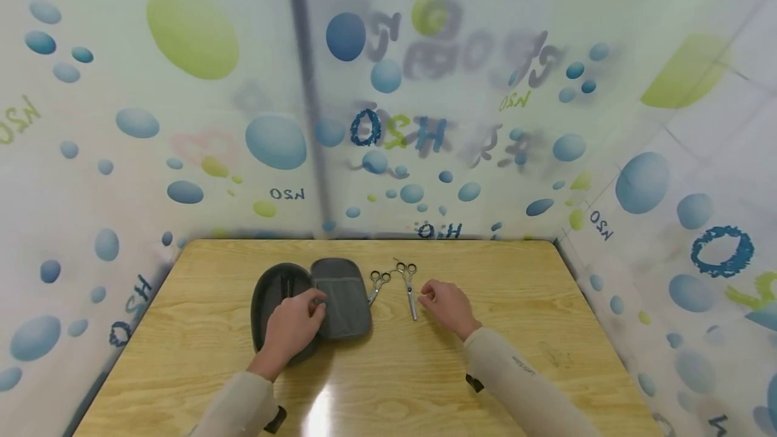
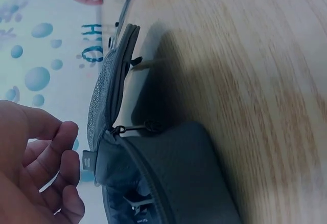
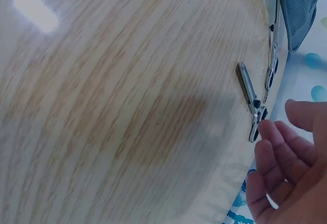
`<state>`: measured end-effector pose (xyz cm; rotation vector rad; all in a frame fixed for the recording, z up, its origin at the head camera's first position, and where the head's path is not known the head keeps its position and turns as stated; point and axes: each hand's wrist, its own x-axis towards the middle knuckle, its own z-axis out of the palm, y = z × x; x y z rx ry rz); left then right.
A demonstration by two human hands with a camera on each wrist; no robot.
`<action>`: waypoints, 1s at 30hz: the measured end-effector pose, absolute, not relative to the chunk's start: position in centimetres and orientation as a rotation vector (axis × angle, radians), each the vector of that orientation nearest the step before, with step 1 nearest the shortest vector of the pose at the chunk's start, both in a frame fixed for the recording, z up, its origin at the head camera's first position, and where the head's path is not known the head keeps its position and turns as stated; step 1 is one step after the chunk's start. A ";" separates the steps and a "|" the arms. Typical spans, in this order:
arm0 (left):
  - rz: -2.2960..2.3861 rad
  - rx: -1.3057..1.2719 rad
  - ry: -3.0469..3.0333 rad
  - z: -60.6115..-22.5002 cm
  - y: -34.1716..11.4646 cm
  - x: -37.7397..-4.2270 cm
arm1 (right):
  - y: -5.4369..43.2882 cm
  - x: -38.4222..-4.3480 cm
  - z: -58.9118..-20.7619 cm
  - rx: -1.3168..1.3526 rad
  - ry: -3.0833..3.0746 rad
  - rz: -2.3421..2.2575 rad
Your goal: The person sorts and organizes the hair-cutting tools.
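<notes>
A dark grey zippered case (image 1: pixel 260 309) lies unfolded on the table, its mesh-pocketed lid (image 1: pixel 346 312) to the right. My left hand (image 1: pixel 293 322) hovers over the case with loosely bent fingers and nothing in its grasp. Inside the case, a metallic item (image 2: pixel 140 202) shows in the left wrist view, partly hidden by the case wall. Right of the lid lie a pair of scissors (image 1: pixel 379 280) and, beside it, thinner-looking scissors (image 1: pixel 410 292) with handles pointing away. Just to the right of these is my right hand (image 1: pixel 449 305), fingers relaxed and holding nothing.
The wooden table (image 1: pixel 516 383) ends at the back against a patterned wall sheet (image 1: pixel 485 174) with bubble prints. Zipper pulls (image 2: pixel 134 128) hang from the case near its hinge. Light reflects off the table's front.
</notes>
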<state>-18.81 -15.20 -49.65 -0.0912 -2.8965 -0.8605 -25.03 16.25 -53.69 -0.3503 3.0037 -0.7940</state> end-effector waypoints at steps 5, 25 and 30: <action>-0.867 -0.093 -2.893 -50.0 -14.8 -18.7 | 15.3 -25.7 -53.5 -0.239 2.981 -0.745; -0.911 -0.092 -2.911 -50.8 -14.2 -18.6 | 13.0 -26.9 -54.5 -0.075 2.988 -0.649; -0.919 -0.082 -2.913 -50.8 -14.3 -18.4 | 12.5 -26.9 -55.1 -0.086 3.037 -0.624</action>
